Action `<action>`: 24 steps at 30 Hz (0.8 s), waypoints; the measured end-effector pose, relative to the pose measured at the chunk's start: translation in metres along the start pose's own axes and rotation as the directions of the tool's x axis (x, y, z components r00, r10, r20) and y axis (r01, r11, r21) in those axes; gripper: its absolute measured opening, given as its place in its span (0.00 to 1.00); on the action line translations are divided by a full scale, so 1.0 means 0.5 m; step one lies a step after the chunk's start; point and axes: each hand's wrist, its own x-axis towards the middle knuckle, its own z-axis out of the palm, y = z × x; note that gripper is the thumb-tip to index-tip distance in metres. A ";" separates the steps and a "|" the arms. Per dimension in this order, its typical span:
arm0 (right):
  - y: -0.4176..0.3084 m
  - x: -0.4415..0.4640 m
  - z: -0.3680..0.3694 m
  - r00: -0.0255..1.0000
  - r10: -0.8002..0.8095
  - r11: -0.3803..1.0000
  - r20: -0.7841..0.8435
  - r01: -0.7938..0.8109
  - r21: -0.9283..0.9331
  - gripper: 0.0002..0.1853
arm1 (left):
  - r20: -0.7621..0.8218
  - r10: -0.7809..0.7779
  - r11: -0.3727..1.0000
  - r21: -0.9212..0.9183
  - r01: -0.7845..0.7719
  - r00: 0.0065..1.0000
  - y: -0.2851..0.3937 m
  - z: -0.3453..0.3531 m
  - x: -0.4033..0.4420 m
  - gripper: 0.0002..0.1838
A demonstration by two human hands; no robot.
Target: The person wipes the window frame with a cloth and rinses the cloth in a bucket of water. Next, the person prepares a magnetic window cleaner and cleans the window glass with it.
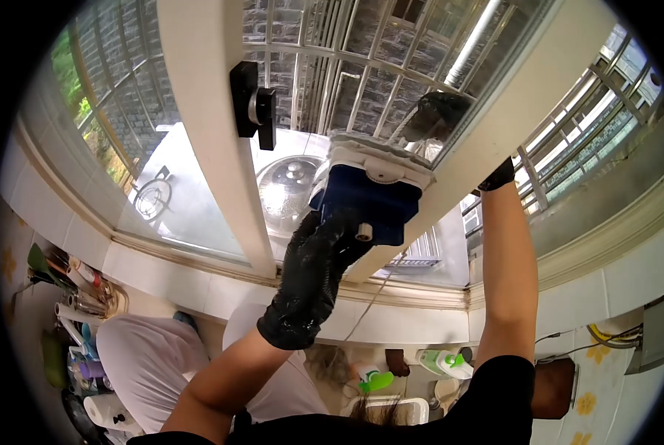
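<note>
My left hand (pixel 309 271), in a wet black glove, is closed around a blue and white magnetic window cleaner (pixel 369 200) lying against the glass pane. A pale pad edge shows along its top, and a thin cord (pixel 372 304) hangs from it toward the counter. My right arm reaches through the gap at the right of the white window frame (pixel 450 178). Beyond the frame, my black-gloved right hand (pixel 437 116) shows through the glass, its fingers curled by a pale rope (pixel 406 127). The frame hides the wrist part of that glove.
A black window handle (pixel 256 105) juts from the left frame. Metal security bars (pixel 332 52) stand outside, above a white ledge with a round metal lid (pixel 291 189). Below are spray bottles (pixel 444 363), a white basin (pixel 413 404) and crowded kitchen items (pixel 87 356) at left.
</note>
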 end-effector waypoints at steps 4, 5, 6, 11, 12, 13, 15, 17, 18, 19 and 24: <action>0.016 -0.069 -0.047 0.990 0.057 0.998 -0.129 -0.052 0.044 0.26 | 0.040 -0.085 0.994 -0.065 0.087 0.996 0.018 -0.003 -0.012 0.14; 0.029 -0.097 -0.050 0.988 0.068 0.998 -0.141 -0.068 0.006 0.27 | 0.039 -0.087 0.994 -0.065 0.090 0.995 0.019 -0.011 -0.013 0.14; 0.047 -0.104 -0.055 0.999 -0.044 0.961 -0.001 0.042 -0.273 0.23 | 0.069 -0.089 0.996 0.005 0.089 0.994 0.018 -0.025 -0.012 0.14; 0.104 -0.295 0.107 0.840 -0.417 0.746 -0.348 0.097 -0.659 0.12 | 0.145 -0.041 0.959 0.283 -0.002 0.989 0.028 -0.046 0.000 0.17; 0.132 -0.344 0.143 0.806 -0.481 0.759 -0.345 0.185 -0.624 0.13 | 0.117 -0.072 0.952 0.305 0.033 0.991 0.030 -0.048 0.005 0.18; 0.162 -0.389 0.178 0.766 -0.539 0.764 -0.349 0.271 -0.586 0.13 | 0.121 -0.070 0.951 0.308 0.030 0.990 0.036 -0.047 0.006 0.18; 0.229 -0.444 0.231 0.824 -0.461 0.809 -0.328 0.239 -0.537 0.15 | 0.142 -0.115 0.925 0.377 0.053 0.983 0.048 -0.042 0.008 0.19; 0.240 -0.451 0.336 0.918 -0.064 0.972 -0.391 -0.030 -0.231 0.16 | 0.165 -0.126 0.914 0.402 0.050 0.978 0.055 -0.042 0.016 0.18; 0.234 -0.441 0.379 0.919 0.014 0.984 -0.394 -0.083 -0.159 0.17 | 0.137 -0.170 0.886 0.455 0.090 0.976 0.062 -0.039 0.021 0.18; 0.224 -0.427 0.411 0.914 0.091 0.987 -0.396 -0.135 -0.085 0.18 | 0.109 -0.217 0.851 0.507 0.134 0.970 0.070 -0.038 0.021 0.17; 0.259 -0.394 0.440 0.891 0.072 0.997 -0.449 -0.055 0.051 0.18 | 0.163 -0.255 0.801 0.588 0.114 0.953 0.091 -0.068 0.040 0.15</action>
